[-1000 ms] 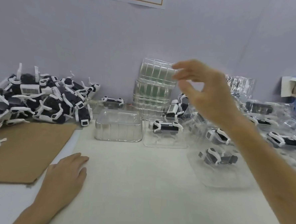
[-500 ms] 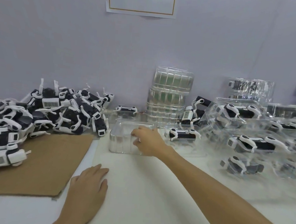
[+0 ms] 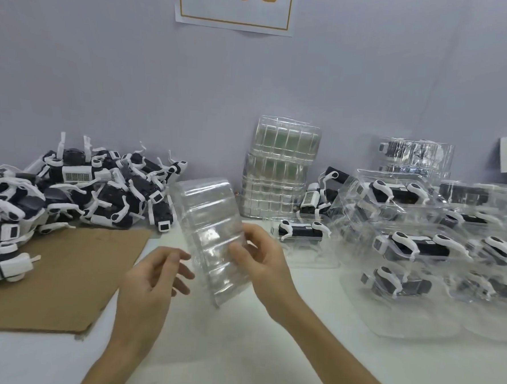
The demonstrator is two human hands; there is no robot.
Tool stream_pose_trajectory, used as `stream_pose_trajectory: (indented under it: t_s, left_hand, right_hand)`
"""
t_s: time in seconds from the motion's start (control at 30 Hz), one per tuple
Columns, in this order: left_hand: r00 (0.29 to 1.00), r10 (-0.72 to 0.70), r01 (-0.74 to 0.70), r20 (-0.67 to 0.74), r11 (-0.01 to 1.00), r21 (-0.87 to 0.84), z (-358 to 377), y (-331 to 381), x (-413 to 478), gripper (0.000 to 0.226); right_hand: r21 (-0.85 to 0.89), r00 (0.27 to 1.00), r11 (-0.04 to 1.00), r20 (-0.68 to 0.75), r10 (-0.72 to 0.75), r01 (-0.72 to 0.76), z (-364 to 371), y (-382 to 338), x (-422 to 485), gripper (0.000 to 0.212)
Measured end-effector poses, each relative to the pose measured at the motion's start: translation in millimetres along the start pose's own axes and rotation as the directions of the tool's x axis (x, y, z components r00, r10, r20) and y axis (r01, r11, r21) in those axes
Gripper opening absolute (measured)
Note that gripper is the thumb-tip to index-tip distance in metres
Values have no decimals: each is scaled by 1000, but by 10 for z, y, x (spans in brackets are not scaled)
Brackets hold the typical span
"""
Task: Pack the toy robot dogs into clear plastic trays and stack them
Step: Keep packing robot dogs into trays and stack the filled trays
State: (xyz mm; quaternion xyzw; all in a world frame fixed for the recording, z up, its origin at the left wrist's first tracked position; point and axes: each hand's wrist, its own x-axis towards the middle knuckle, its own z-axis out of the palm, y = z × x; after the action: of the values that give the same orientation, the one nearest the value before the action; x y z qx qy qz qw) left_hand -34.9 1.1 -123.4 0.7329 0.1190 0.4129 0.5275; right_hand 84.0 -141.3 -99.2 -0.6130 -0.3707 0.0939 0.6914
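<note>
Some right hand (image 3: 267, 261) fingers (image 3: 237, 254) behind tray (image 3: 212, 213)

Soft, even, fairly bright light fills the scene, leaving only faint shadows on the white worktop (image 3: 236, 354). White glare streaks the clear tray (image 3: 211, 233) and the filled trays (image 3: 416, 228) at right. Wide-angle distortion bends the edges, and fine detail is soft throughout.

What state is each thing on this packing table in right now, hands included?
Clear tray, empty, tilted, held off the table.
Right hand, grips the clear tray.
Left hand, open beside the tray.
Tray stack, empty, upright by the wall.
Loose robot dogs, piled, unpacked.
Packed trays, each holding a dog.
</note>
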Motion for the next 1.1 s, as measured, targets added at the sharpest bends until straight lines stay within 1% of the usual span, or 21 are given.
stream_pose_trajectory:
  t_s: [0.07, 0.17, 0.2, 0.3, 0.43, 0.53, 0.67, 0.77, 0.83, 0.97, 1.07, 1.1]
  left_hand:
    - [998, 23, -15, 65, 991, -131, 101, 85, -17, 23]
    - [987, 17, 6, 158, 990, -142, 239, 129, -44, 20]
    - [985, 12, 14, 171, 989, -145, 276, 129, -56, 20]
    - [970, -1, 47, 242, 981, -186, 297, 116, -115, 29]
    - [938, -21, 99, 346, 973, -209, 249, 81, -174, 32]
    - [921, -53, 144, 385, 967, -212, 208, 49, -196, 28]
    - [902, -111, 223, 417, 947, -231, 178, -1, -184, 34]
    - [871, -110, 255, 479, 935, -248, 164, -5, -174, 38]
    - [858, -101, 256, 504, 935, -247, 160, 2, -179, 37]
    - [869, -99, 243, 484, 939, -244, 173, 12, -187, 33]
    - [865, -65, 212, 497, 946, -245, 202, 39, -204, 35]
    - [869, -50, 193, 493, 950, -245, 211, 50, -211, 33]
  right_hand:
    - [50, 1000, 998, -1, 30, -30, 18, 79, -116, 21]
    - [56, 1000, 998, -1, -1, 1, 50, 157, -195, 26]
    - [29, 1000, 999, -11, -25, 26, 54, 165, -210, 30]
    - [-85, 997, 994, -36, -69, 66, 55, 198, -269, 51]
    - [-170, 994, 979, 23, -108, 110, 71, 185, -340, 67]
    - [-186, 991, 973, 43, -129, 135, 96, 146, -351, 76]
    - [-188, 990, 972, 38, -136, 141, 97, 126, -361, 78]
    - [-200, 990, 970, 35, -134, 139, 84, 101, -365, 77]
    - [-202, 992, 971, 34, -121, 126, 87, 103, -369, 76]
    - [-190, 997, 979, 27, -73, 77, 96, 137, -358, 75]
    - [-180, 998, 982, 30, -55, 60, 80, 137, -350, 71]
    - [-171, 998, 983, 30, -55, 60, 74, 134, -349, 68]
